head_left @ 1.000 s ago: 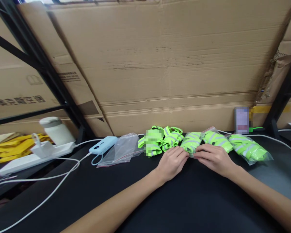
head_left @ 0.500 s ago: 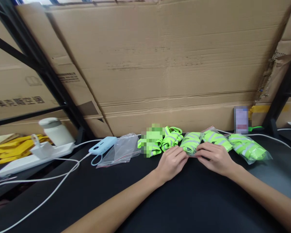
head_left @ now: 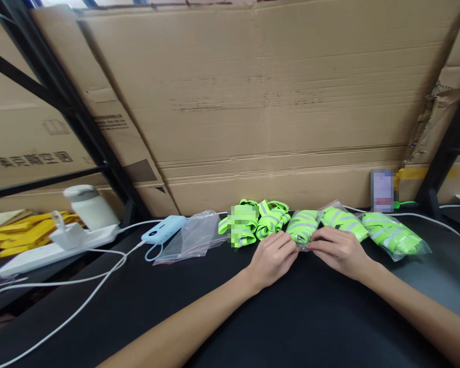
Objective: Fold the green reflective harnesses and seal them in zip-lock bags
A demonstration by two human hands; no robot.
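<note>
Both of my hands meet at the near end of a clear plastic bag holding a folded neon-green reflective band (head_left: 303, 225) on the black table (head_left: 283, 317). My left hand (head_left: 271, 257) pinches the bag's open edge from the left. From the right, my right hand (head_left: 336, 249) pinches the same edge. Two loose green bands (head_left: 271, 217) lie just left of the bag. To its right lie two more bagged bands (head_left: 345, 221) (head_left: 393, 236).
Empty clear zip bags (head_left: 193, 236) lie left of the bands, beside a light blue power bank (head_left: 163, 229) with a white cable. A white power strip (head_left: 46, 250) and a white jar (head_left: 89, 205) sit far left. Cardboard boxes (head_left: 260, 102) wall the back, between black shelf posts.
My hands stay at the bag's edge with only small finger shifts. Nothing else has moved.
</note>
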